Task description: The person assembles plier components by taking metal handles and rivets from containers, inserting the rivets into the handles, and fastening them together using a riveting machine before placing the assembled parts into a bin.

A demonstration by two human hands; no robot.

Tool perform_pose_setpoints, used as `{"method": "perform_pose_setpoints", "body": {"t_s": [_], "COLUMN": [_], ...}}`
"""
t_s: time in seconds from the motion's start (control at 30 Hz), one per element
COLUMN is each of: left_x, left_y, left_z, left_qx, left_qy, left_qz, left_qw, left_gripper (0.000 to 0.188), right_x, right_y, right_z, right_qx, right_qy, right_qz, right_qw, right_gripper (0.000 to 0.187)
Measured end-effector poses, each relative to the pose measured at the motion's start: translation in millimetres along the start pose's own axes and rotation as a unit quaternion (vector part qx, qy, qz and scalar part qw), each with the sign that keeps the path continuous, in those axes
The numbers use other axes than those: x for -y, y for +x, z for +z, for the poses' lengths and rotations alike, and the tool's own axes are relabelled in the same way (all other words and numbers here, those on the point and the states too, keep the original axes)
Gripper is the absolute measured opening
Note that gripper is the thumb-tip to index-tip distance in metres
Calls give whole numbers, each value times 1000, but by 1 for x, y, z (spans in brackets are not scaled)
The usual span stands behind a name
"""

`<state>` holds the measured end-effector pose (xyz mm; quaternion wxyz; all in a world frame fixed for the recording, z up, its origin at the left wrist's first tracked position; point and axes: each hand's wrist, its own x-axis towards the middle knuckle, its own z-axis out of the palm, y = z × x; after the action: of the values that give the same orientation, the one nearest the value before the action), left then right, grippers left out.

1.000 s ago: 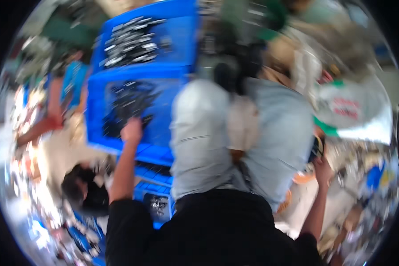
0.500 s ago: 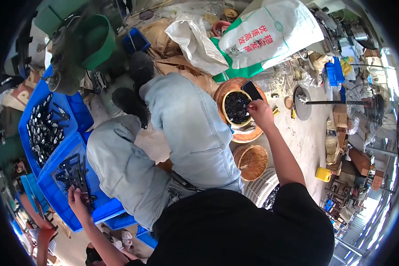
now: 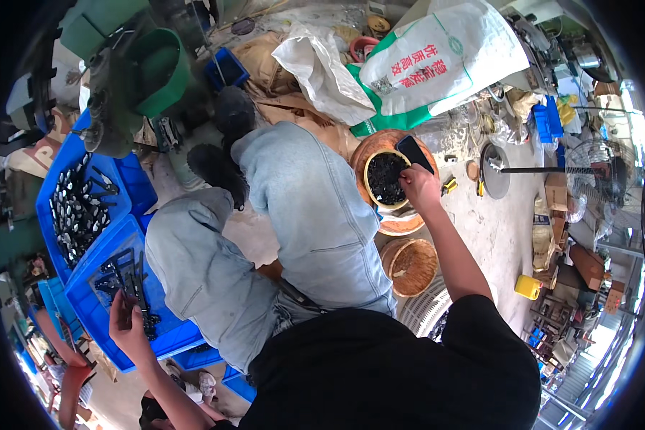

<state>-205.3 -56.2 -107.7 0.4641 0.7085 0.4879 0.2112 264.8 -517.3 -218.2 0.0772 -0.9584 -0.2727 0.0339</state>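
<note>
My right hand point(image 3: 419, 186) is at the right rim of a round yellow bowl point(image 3: 368, 188) filled with small black pieces point(image 3: 387, 175). Its fingers are drawn together over the pieces; whatever they pinch is too small to make out. The bowl stands on a round brown stool top point(image 3: 365, 147), beside a dark phone point(image 3: 415, 153). On the other side, my left hand point(image 3: 127, 331) hovers at the edge of a blue tray point(image 3: 172, 335) with long black plastic parts point(image 3: 130, 276). Thumb and fingers are curled together there, around something I cannot make out.
Another blue bin point(image 3: 50, 208) holds many black, shiny parts point(image 3: 75, 208). By my right thigh stand a wicker basket point(image 3: 412, 269) and a white slatted basket point(image 3: 423, 308). White sacks point(image 3: 444, 57) lie ahead; a standing fan point(image 3: 598, 172) is at the right.
My left hand has lifted slightly off the black parts, its fingers curling more. My right hand stays at the bowl. The whole view has shifted a little.
</note>
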Motion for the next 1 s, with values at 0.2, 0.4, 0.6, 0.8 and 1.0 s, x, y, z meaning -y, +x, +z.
{"method": "perform_pose_setpoints", "body": {"t_s": [0.2,0.4,0.6,0.8,1.0], "left_x": [-17,-73,-145,-202,-211], "left_y": [-6,-15,35,81,115], "left_z": [9,-5,12,35,49], "left_qx": [3,-61,-2,-78,-115], "left_qy": [10,256,290,302,287], "left_qz": [7,263,453,579,573], "left_qw": [1000,928,843,754,758], "left_gripper": [46,58,57,54,49], "right_x": [0,7,84,249,344], "right_y": [3,14,69,113,118], "right_z": [-3,-15,-99,-169,-196], "right_qx": [-12,-12,39,71,195], "right_qy": [72,207,387,521,614], "right_qz": [13,60,-12,-192,-215], "right_qw": [997,976,921,829,734], "right_gripper": [9,13,8,6,11]}}
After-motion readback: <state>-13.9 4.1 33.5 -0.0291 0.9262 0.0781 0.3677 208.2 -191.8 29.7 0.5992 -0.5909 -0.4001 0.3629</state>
